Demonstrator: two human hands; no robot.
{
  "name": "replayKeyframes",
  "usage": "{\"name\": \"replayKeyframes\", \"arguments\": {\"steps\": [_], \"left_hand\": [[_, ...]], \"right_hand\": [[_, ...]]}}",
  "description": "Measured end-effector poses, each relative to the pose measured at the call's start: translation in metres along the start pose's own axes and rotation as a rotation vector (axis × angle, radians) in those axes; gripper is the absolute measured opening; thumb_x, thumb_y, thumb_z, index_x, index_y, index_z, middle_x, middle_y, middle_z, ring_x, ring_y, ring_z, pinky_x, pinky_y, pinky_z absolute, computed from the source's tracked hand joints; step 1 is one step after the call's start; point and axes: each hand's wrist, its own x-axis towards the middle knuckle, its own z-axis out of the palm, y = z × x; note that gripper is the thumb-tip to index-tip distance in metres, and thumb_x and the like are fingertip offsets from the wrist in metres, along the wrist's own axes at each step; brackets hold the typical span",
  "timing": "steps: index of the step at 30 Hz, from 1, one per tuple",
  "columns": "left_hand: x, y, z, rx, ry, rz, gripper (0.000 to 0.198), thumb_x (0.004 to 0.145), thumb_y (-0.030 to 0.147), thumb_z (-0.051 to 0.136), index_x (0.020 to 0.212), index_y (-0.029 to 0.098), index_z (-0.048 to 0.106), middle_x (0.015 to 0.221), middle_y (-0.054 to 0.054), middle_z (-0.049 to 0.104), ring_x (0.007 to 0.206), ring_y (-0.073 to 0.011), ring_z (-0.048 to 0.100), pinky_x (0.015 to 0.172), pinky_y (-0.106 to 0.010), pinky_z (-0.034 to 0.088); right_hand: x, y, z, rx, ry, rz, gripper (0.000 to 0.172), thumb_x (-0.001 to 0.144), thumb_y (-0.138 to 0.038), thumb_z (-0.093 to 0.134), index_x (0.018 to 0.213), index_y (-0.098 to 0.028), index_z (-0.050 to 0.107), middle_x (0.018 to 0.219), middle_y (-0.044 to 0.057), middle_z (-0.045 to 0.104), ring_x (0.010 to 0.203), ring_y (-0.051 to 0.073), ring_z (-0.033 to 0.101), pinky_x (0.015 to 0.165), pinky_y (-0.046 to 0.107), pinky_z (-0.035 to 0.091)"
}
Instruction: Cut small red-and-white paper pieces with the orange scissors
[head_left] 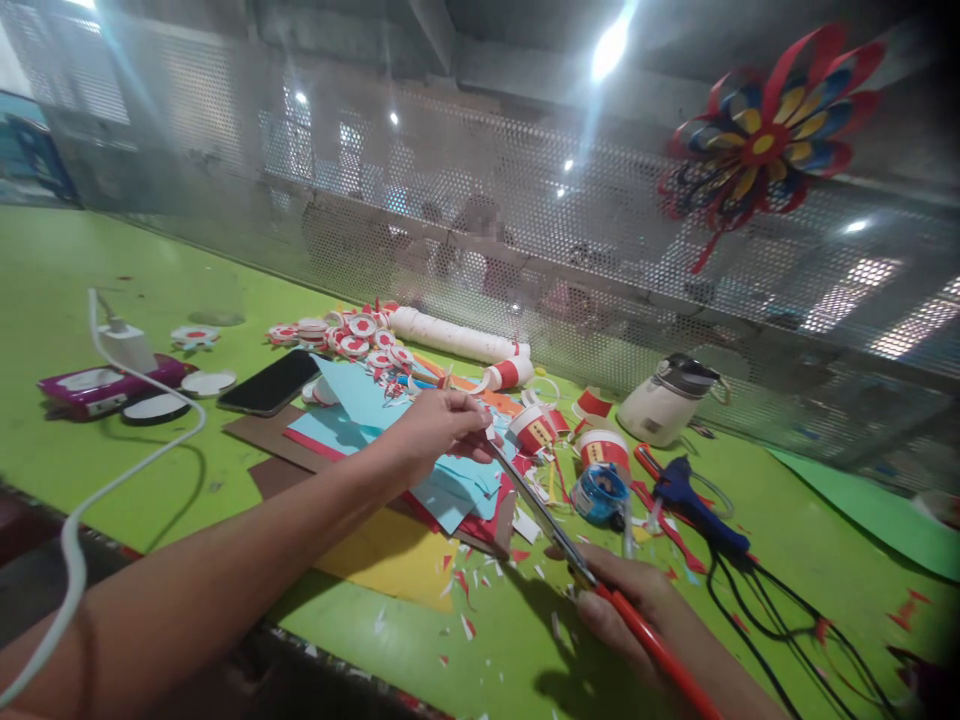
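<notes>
My left hand (442, 435) is closed in a pinch, with a small white piece of paper (490, 432) at its fingertips. In my right hand (630, 600) are scissors (540, 510), with long metal blades and a red handle, seen nearly edge-on. The blade tips reach up to the pinched paper; whether they touch it I cannot tell. Below my left hand lies a stack of light blue paper sheets (457, 490), over red and brown sheets. A yellow sheet (382, 560) sticks out nearest me. Small red and white scraps (469, 627) are scattered around the blades.
Cut red-and-white paper cups (534, 430), a blue tape roll (598, 492) and a blue glue gun (694, 510) with black cord lie rightward. Behind stand a white jug (664, 405) and a perforated screen (585, 270). A phone (271, 382) and white cable (124, 475) are left.
</notes>
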Motion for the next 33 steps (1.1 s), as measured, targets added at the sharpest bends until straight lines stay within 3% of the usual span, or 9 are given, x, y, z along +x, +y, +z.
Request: {"name": "replayKeyframes", "arguments": {"steps": [9,18,29,33], "left_hand": [[-0.006,-0.006,0.004,-0.181,0.06,0.089,0.015,0.067,0.027,0.067,0.07,0.014,0.06,0.066,-0.003,0.059,0.064,-0.0118,0.056,0.068,-0.03,0.047],[-0.005,-0.004,0.005,-0.227,0.128,0.103,0.015,0.066,0.026,0.069,0.067,0.013,0.061,0.064,-0.004,0.061,0.06,-0.01,0.056,0.061,-0.024,0.044],[-0.007,-0.004,0.005,-0.223,0.114,0.093,0.014,0.067,0.024,0.068,0.073,0.012,0.064,0.075,-0.006,0.065,0.071,-0.0134,0.061,0.066,-0.025,0.046],[-0.008,-0.005,0.006,-0.23,0.09,0.104,0.014,0.068,0.025,0.067,0.073,0.012,0.064,0.076,-0.007,0.065,0.073,-0.0144,0.061,0.07,-0.029,0.048]], "right_hand": [[0.003,-0.006,0.009,0.082,0.078,0.042,0.055,0.08,-0.058,0.038,0.106,-0.016,0.06,0.055,-0.005,0.033,0.049,0.012,0.033,0.048,0.024,0.026],[0.0,-0.017,0.016,0.145,0.13,0.06,0.053,0.084,-0.058,0.032,0.095,-0.013,0.058,0.054,-0.007,0.028,0.047,0.01,0.03,0.046,0.023,0.022],[-0.002,-0.022,0.016,0.065,0.197,0.072,0.047,0.084,-0.054,0.034,0.092,-0.017,0.062,0.058,-0.002,0.047,0.052,0.013,0.046,0.05,0.023,0.034],[-0.002,-0.021,0.017,0.047,0.208,0.059,0.048,0.085,-0.053,0.033,0.098,-0.017,0.062,0.056,-0.002,0.048,0.049,0.013,0.045,0.048,0.022,0.034]]}}
